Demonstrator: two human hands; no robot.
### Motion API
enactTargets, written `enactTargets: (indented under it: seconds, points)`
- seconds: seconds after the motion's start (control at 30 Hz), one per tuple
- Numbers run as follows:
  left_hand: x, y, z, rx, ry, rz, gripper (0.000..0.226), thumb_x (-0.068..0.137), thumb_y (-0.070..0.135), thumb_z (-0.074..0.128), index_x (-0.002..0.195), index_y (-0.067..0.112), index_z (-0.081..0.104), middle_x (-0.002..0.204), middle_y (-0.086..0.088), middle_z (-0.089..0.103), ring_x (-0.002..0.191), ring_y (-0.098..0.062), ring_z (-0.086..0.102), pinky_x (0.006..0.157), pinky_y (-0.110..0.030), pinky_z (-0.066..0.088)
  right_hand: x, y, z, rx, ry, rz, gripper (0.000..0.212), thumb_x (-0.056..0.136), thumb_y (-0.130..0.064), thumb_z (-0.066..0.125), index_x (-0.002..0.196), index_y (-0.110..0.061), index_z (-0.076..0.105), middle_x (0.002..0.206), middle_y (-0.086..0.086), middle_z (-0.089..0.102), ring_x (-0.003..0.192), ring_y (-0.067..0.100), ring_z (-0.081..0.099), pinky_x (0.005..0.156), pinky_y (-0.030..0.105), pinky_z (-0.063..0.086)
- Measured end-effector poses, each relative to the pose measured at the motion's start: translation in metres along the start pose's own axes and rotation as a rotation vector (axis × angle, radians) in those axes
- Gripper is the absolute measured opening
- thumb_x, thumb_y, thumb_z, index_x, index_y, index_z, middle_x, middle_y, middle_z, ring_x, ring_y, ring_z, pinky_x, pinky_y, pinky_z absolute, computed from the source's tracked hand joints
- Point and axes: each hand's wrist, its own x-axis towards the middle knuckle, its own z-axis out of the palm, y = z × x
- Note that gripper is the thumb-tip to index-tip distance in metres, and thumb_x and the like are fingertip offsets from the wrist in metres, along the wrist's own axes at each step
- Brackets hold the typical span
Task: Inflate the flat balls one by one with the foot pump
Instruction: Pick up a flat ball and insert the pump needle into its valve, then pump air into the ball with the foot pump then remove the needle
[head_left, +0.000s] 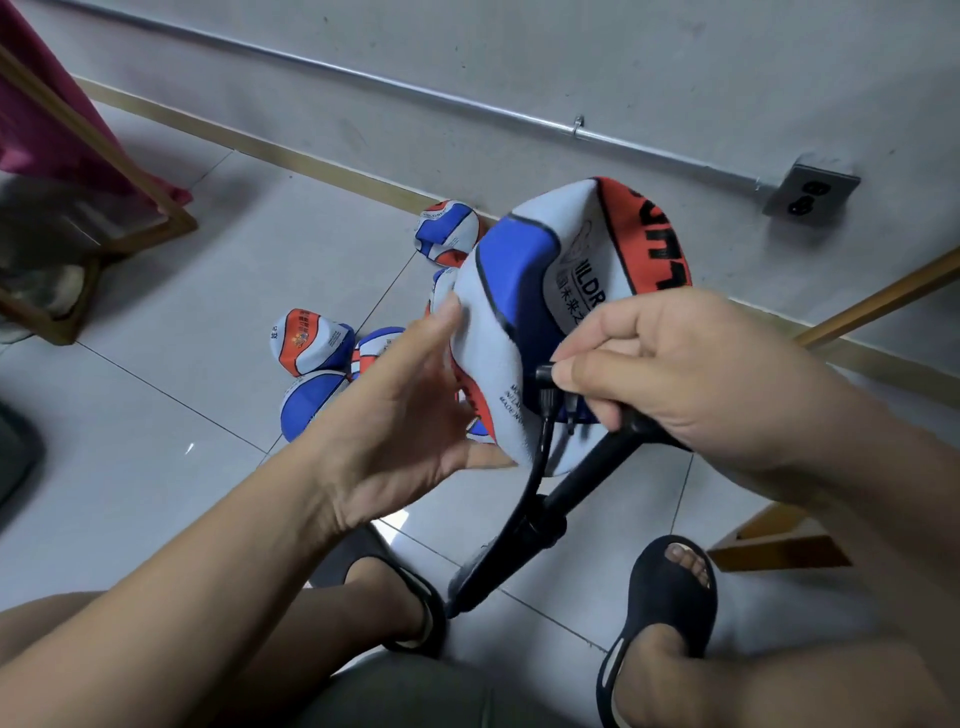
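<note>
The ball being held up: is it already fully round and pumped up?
No. The ball is caved in and creased, and the right hand is pinching the pump nozzle against it.

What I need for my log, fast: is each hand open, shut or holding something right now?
Left hand: open, straight fingers steadying the flat ball.
Right hand: closed, pinching the pump nozzle at the ball.

A grey wall (467, 62) is crossed by a metal conduit (363, 83), which is joined to a metal socket box (810, 195). A wooden skirting (291, 156) is fitted below. The floor (182, 312) is laid with pale glossy tiles. A wooden frame (176, 218) hung with pink cloth (47, 119) is seen at the left.
</note>
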Motion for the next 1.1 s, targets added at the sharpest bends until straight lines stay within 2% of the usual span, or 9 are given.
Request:
enactTargets:
  seconds: [0.1, 0.27, 0.37, 0.53, 0.73, 0.83, 0.9, 1.0, 1.1]
  points:
    - [0.002, 0.000, 0.000, -0.060, -0.098, -0.010, 0.081, 0.101, 0.049, 0.067, 0.167, 0.021, 0.030, 0.168, -0.020, 0.038, 0.154, -0.047, 0.037, 0.115, -0.075, 0.036, -0.002, -0.002, -0.006, 0.037, -0.019, -0.017, 0.009, 0.095, -0.023, 0.074, 0.095, -0.017, 0.080, 0.063, 0.004, 0.067, 0.061, 0.020, 0.047, 0.066, 0.035, 0.038]
    - [0.007, -0.004, 0.002, -0.055, -0.061, 0.046, 0.076, 0.102, 0.040, 0.065, 0.167, 0.022, 0.030, 0.169, -0.021, 0.035, 0.155, -0.051, 0.030, 0.113, -0.079, 0.036, -0.003, 0.002, -0.006, 0.007, -0.001, -0.066, 0.010, 0.098, -0.021, 0.074, 0.093, -0.013, 0.079, 0.060, 0.001, 0.068, 0.055, 0.011, 0.050, 0.064, 0.027, 0.043]
    - [0.009, -0.010, 0.008, -0.035, 0.005, 0.074, 0.061, 0.106, 0.036, 0.058, 0.163, 0.029, 0.038, 0.163, -0.015, 0.048, 0.150, -0.047, 0.043, 0.110, -0.073, 0.044, -0.001, 0.005, 0.001, -0.026, 0.001, -0.071, 0.010, 0.099, -0.016, 0.073, 0.091, -0.011, 0.076, 0.059, 0.004, 0.069, 0.046, 0.003, 0.053, 0.051, 0.012, 0.041]
    - [0.012, -0.020, 0.009, -0.041, 0.030, 0.082, 0.059, 0.106, 0.035, 0.059, 0.162, 0.027, 0.040, 0.158, -0.015, 0.054, 0.137, -0.042, 0.058, 0.100, -0.058, 0.055, 0.005, 0.011, 0.012, -0.042, -0.013, -0.028, 0.018, 0.100, -0.011, 0.069, 0.085, -0.001, 0.066, 0.060, 0.005, 0.069, 0.046, 0.004, 0.056, 0.050, 0.015, 0.042]
    - [0.036, -0.035, -0.010, 0.017, 0.036, 0.043, 0.062, 0.103, 0.049, 0.064, 0.159, 0.035, 0.044, 0.159, -0.013, 0.053, 0.146, -0.047, 0.048, 0.113, -0.076, 0.040, 0.019, 0.030, 0.013, -0.135, 0.016, -0.017, 0.016, 0.101, -0.017, 0.069, 0.089, -0.007, 0.072, 0.064, 0.002, 0.071, 0.047, 0.002, 0.059, 0.051, 0.023, 0.045]
    - [0.051, -0.054, -0.024, 0.061, 0.100, -0.020, 0.055, 0.101, 0.050, 0.068, 0.153, 0.047, 0.049, 0.155, -0.009, 0.058, 0.129, -0.037, 0.057, 0.113, -0.071, 0.042, 0.033, 0.064, 0.036, -0.248, 0.064, 0.009, 0.019, 0.100, -0.015, 0.066, 0.083, -0.007, 0.066, 0.065, 0.005, 0.073, 0.047, 0.003, 0.063, 0.053, 0.025, 0.049]
    - [0.061, -0.075, -0.028, 0.056, 0.173, -0.059, 0.052, 0.101, 0.054, 0.066, 0.150, 0.045, 0.053, 0.149, -0.007, 0.063, 0.129, -0.033, 0.064, 0.106, -0.068, 0.051, 0.046, 0.096, 0.056, -0.298, 0.087, 0.028, 0.019, 0.099, -0.017, 0.066, 0.081, -0.010, 0.065, 0.064, 0.005, 0.072, 0.050, 0.003, 0.065, 0.057, 0.030, 0.051]
    - [0.078, -0.116, -0.035, 0.103, 0.314, -0.115, 0.065, 0.090, 0.074, 0.069, 0.146, 0.043, 0.057, 0.144, -0.002, 0.066, 0.127, -0.028, 0.069, 0.094, -0.059, 0.061, 0.063, 0.148, 0.085, -0.360, 0.146, 0.054, 0.018, 0.098, -0.021, 0.066, 0.082, -0.012, 0.066, 0.063, 0.003, 0.070, 0.059, 0.011, 0.067, 0.064, 0.037, 0.052]
    - [0.096, -0.158, -0.052, 0.096, 0.450, -0.187, 0.083, 0.079, 0.083, 0.073, 0.147, 0.042, 0.051, 0.132, 0.004, 0.073, 0.119, -0.023, 0.073, 0.097, -0.059, 0.060, 0.072, 0.195, 0.104, -0.379, 0.176, 0.105, 0.019, 0.098, -0.018, 0.065, 0.083, -0.008, 0.064, 0.062, -0.001, 0.061, 0.062, 0.020, 0.060, 0.062, 0.037, 0.041]
